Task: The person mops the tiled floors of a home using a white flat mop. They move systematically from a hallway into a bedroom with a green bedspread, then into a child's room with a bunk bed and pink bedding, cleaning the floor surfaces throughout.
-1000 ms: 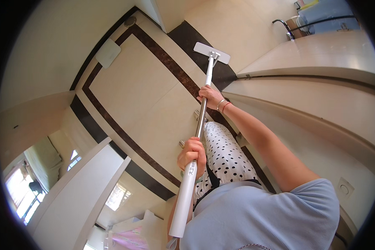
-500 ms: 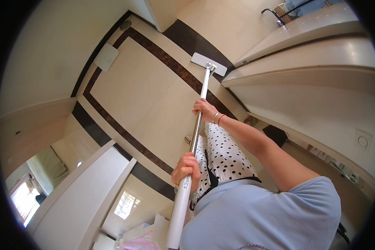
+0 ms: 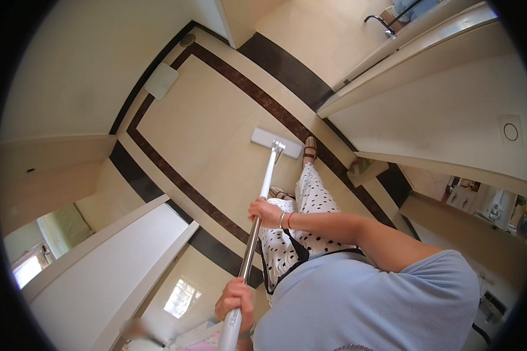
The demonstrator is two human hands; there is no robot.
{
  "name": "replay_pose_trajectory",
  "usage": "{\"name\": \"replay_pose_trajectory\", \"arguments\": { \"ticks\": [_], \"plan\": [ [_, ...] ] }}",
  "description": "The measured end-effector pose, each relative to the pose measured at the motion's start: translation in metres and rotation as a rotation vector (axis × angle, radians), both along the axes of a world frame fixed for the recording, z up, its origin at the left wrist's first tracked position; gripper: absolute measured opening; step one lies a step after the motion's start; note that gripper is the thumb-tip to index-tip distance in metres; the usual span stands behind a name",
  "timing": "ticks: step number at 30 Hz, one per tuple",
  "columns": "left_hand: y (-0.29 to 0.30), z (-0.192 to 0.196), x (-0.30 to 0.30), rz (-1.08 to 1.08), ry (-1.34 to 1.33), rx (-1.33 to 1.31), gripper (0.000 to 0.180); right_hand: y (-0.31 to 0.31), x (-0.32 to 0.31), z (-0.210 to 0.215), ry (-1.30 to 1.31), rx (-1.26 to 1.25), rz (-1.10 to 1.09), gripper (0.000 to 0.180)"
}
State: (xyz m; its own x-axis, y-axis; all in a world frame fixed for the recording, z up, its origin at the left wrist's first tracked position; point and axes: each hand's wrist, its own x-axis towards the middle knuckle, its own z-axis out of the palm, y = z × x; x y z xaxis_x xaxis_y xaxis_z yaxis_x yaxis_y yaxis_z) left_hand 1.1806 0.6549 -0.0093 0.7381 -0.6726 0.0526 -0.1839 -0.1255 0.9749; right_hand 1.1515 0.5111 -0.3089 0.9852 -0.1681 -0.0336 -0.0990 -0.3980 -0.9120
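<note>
A flat mop with a white pole and a pale rectangular head [image 3: 263,138] slants away from my body. Its head lies on the cream tile floor [image 3: 202,117], just left of my forward foot [image 3: 310,150]. My right hand [image 3: 265,212], with bracelets at the wrist, is closed round the pole where the white part meets the shiny metal tube. Lower down, my left hand [image 3: 235,302] wraps the pole near its thick white grip [image 3: 231,330]. The grip's end runs out of the picture at the bottom.
A white flat square slab [image 3: 161,81] lies by the far-left wall, near a round metal disc [image 3: 187,40]. White doors stand at the lower left [image 3: 108,275] and the right [image 3: 427,111]. A small pale box-like object [image 3: 363,169] sits by the right door's foot.
Both hands have drawn the mop back toward me. Its head has slid from the dark strip at the doorway onto the cream tiles. My forward foot now shows beside it.
</note>
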Motion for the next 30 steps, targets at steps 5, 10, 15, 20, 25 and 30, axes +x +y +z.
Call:
{"name": "replay_pose_trajectory", "arguments": {
  "ticks": [5,10,15,20,25,30],
  "plan": [
    [0.049,0.043,-0.018,0.062,0.030,0.090,0.020,0.078,-0.016,0.025,0.090,0.228,0.213,0.020],
    [0.023,0.061,-0.019,0.117,0.017,0.074,0.018,0.062,-0.013,0.045,0.155,0.253,0.268,0.008],
    [0.002,0.055,-0.020,0.007,-0.070,0.004,0.018,0.036,-0.021,0.062,0.226,0.166,0.228,0.006],
    [-0.025,0.055,-0.030,-0.058,-0.049,-0.050,0.018,-0.019,-0.031,0.079,0.168,0.077,0.130,0.006],
    [-0.098,0.024,-0.051,-0.141,0.006,-0.159,0.018,-0.116,-0.078,0.071,0.230,-0.073,-0.042,0.004],
    [-0.178,-0.008,-0.069,-0.259,0.113,-0.243,0.017,-0.197,-0.130,0.044,0.228,-0.109,-0.156,0.007]
  ]
}}
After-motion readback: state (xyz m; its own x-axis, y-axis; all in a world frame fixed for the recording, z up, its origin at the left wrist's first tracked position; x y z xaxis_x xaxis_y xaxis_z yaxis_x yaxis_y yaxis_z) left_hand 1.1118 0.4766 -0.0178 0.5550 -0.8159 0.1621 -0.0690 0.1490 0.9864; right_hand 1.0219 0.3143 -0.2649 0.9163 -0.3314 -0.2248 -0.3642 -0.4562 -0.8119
